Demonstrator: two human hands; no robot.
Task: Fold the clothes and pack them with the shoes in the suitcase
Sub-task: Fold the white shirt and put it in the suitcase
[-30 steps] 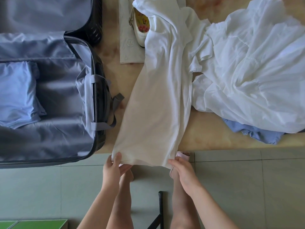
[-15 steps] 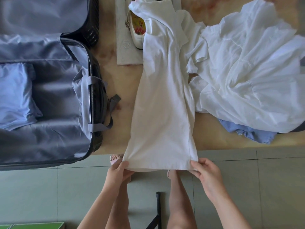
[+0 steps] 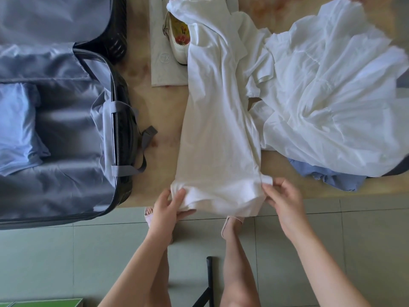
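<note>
At the far left an open suitcase (image 3: 116, 129) lies on the table (image 3: 159, 111), its grey lining showing. A folded blue garment (image 3: 17, 127) sits inside it against the left side. A grey strap (image 3: 147, 137) hangs out over the suitcase rim onto the table.

Just right of the suitcase, at the far edge of the table, a pale cloth bag (image 3: 161, 58) lies flat. A white shoe (image 3: 179, 44) with a flowered insole rests on it, partly covered by the top end of a long white garment (image 3: 219, 129).

This garment lies in a narrow strip down the middle of the table, from the shoe to the near edge, where its hem hangs slightly over. The left hand (image 3: 168, 203) grips the hem's left corner, with the thumb on top and the fingers curled beneath. The right hand (image 3: 284, 198) pinches the right corner between thumb and fingertips.

To the right, touching the strip near its upper part, lies a crumpled heap of white clothing (image 3: 332, 96). A second blue garment (image 3: 332, 177) pokes out from under its near edge.

Below the table, the person's sandalled feet (image 3: 231, 222) stand on the green tiled floor (image 3: 66, 262).
</note>
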